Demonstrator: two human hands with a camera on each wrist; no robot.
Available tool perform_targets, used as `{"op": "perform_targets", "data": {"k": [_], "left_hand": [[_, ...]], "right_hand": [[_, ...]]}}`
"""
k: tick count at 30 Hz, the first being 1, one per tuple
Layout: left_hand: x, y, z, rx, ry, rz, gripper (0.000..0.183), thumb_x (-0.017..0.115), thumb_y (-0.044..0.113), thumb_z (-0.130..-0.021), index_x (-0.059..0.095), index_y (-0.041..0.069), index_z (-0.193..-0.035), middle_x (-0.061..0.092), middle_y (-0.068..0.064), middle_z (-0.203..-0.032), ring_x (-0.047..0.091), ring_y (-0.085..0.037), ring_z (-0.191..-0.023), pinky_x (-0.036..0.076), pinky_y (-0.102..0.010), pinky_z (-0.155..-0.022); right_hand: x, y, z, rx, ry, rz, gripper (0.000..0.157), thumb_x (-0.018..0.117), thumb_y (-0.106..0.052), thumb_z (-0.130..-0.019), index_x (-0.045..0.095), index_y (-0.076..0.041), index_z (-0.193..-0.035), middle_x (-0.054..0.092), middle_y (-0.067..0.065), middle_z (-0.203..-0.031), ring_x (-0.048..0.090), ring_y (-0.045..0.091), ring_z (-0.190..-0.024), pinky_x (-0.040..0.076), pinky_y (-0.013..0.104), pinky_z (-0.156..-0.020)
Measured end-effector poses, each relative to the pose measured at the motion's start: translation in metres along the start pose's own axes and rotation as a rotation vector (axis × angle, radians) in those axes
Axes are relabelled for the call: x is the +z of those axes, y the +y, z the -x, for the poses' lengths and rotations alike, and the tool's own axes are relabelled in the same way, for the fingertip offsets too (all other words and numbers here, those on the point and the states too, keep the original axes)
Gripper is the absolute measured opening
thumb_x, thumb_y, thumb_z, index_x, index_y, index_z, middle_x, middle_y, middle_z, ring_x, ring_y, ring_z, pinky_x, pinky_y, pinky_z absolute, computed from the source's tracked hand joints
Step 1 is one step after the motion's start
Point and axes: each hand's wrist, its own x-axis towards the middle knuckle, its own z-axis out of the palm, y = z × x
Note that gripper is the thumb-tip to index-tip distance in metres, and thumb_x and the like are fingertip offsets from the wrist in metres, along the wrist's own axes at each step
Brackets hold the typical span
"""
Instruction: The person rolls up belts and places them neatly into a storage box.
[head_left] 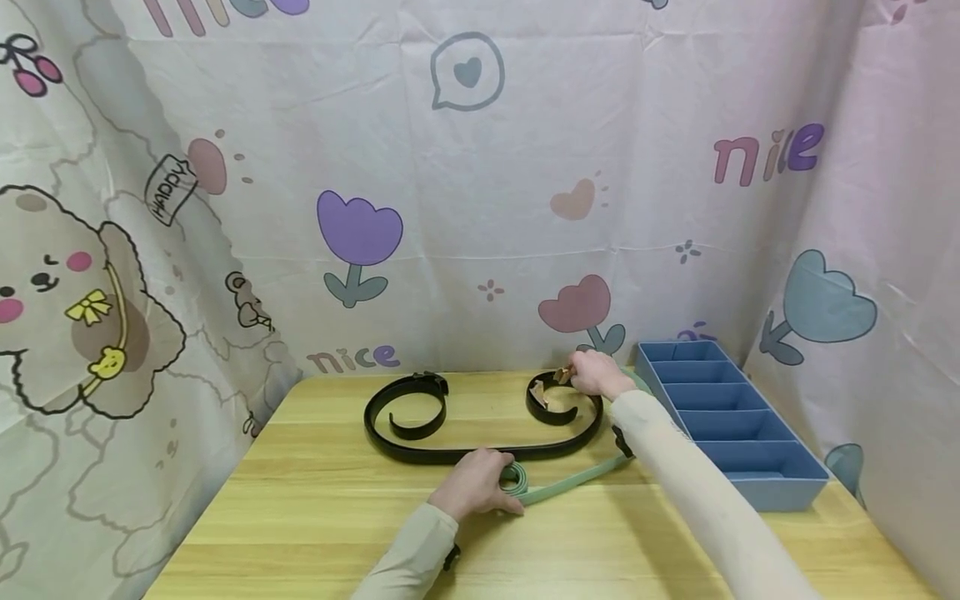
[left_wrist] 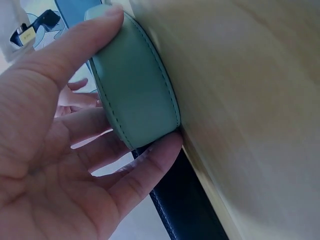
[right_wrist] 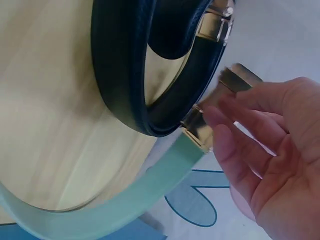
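Note:
A light green belt (head_left: 573, 483) stands on edge on the wooden table, one end rolled into a small coil. My left hand (head_left: 477, 483) holds that coil (left_wrist: 135, 85), thumb on one side and fingertips on the other. At the far side, my right hand (head_left: 597, 372) pinches the green belt's gold buckle (right_wrist: 199, 129); fingers partly cover it. Behind the left hand lies a black belt (head_left: 450, 456), both ends curled inward. Its gold buckle (right_wrist: 212, 26) is close to the right hand, inside the right-hand curl.
A blue-grey divided box (head_left: 813, 482) with several compartments stands on the right of the table (head_left: 300, 517), beside the right forearm. A printed curtain (head_left: 480, 208) hangs directly behind the table's back edge and along both sides.

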Motion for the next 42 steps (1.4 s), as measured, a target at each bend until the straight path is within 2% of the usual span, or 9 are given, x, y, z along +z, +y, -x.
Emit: {"op": "perform_targets", "data": {"k": [5,11,17,19,22,26,30,37,42], "left_hand": [[-0.002,-0.001,0.0,0.007,0.019,0.01,0.076,0.088,0.049,-0.062,0.067,0.004,-0.119,0.072,-0.005,-0.107,0.064,-0.016,-0.093,0.052,-0.031,-0.087],[-0.002,0.0,0.0,0.006,0.004,0.019,0.076,0.088,0.049,-0.062,0.067,0.004,-0.119,0.072,-0.004,-0.105,0.064,-0.015,-0.091,0.051,-0.03,-0.087],[0.0,-0.001,0.0,0.006,0.004,-0.004,0.078,0.088,0.051,-0.062,0.066,0.005,-0.121,0.072,-0.004,-0.108,0.064,-0.016,-0.094,0.051,-0.031,-0.089],[0.001,-0.001,0.0,0.004,0.003,-0.001,0.078,0.088,0.051,-0.062,0.066,0.005,-0.121,0.072,-0.004,-0.108,0.064,-0.015,-0.093,0.051,-0.03,-0.088],[0.001,-0.001,0.0,0.002,0.0,-0.001,0.079,0.088,0.051,-0.062,0.066,0.005,-0.122,0.072,-0.004,-0.109,0.064,-0.015,-0.094,0.052,-0.031,-0.088],[0.001,-0.001,0.0,0.006,0.0,-0.004,0.079,0.087,0.052,-0.063,0.066,0.004,-0.122,0.071,-0.005,-0.111,0.065,-0.016,-0.096,0.052,-0.031,-0.089],[0.001,-0.001,0.0,0.003,0.0,0.0,0.078,0.087,0.052,-0.063,0.066,0.005,-0.122,0.071,-0.005,-0.111,0.065,-0.016,-0.096,0.052,-0.031,-0.089],[0.0,0.0,0.001,0.003,0.001,0.012,0.077,0.088,0.051,-0.062,0.066,0.005,-0.121,0.072,-0.004,-0.109,0.065,-0.015,-0.094,0.052,-0.03,-0.087],[-0.001,-0.001,0.002,0.009,0.006,-0.003,0.078,0.087,0.052,-0.062,0.066,0.006,-0.122,0.072,-0.005,-0.112,0.066,-0.017,-0.098,0.052,-0.03,-0.088]], "right_hand": [[-0.002,0.001,0.008,-0.064,-0.034,-0.007,0.024,0.051,-0.001,-0.086,0.073,-0.01,-0.092,0.066,0.004,-0.081,0.053,0.019,-0.068,0.042,0.035,-0.062],[0.01,0.001,0.014,-0.143,-0.105,-0.051,0.024,0.057,-0.003,-0.09,0.07,-0.006,-0.11,0.072,0.009,-0.103,0.066,0.024,-0.091,0.052,0.043,-0.083],[0.025,0.014,0.018,-0.234,0.031,-0.033,0.029,0.058,0.003,-0.09,0.069,-0.005,-0.116,0.071,0.011,-0.11,0.067,0.03,-0.101,0.051,0.047,-0.09],[0.029,0.017,0.018,-0.224,0.046,-0.001,0.032,0.06,-0.001,-0.092,0.066,-0.007,-0.124,0.069,0.013,-0.117,0.065,0.033,-0.107,0.05,0.049,-0.093],[0.034,0.017,0.018,-0.216,0.084,0.101,0.034,0.066,-0.01,-0.092,0.065,-0.012,-0.126,0.066,0.014,-0.112,0.064,0.034,-0.102,0.052,0.049,-0.086],[0.04,0.015,0.013,-0.175,0.18,0.195,0.018,0.074,-0.011,-0.086,0.072,-0.014,-0.103,0.055,0.011,-0.091,0.056,0.031,-0.086,0.051,0.045,-0.071],[0.04,0.011,0.007,-0.114,0.203,0.197,0.006,0.073,-0.011,-0.086,0.069,-0.016,-0.086,0.047,0.009,-0.09,0.048,0.028,-0.087,0.049,0.043,-0.068],[0.035,0.016,0.004,-0.058,0.238,0.177,0.008,0.067,-0.016,-0.092,0.062,-0.013,-0.098,0.068,0.008,-0.09,0.063,0.032,-0.084,0.054,0.049,-0.064],[0.021,0.025,0.001,0.059,0.32,0.121,0.013,0.062,-0.019,-0.096,0.058,-0.007,-0.093,0.07,0.018,-0.084,0.067,0.038,-0.074,0.052,0.053,-0.058]]}}
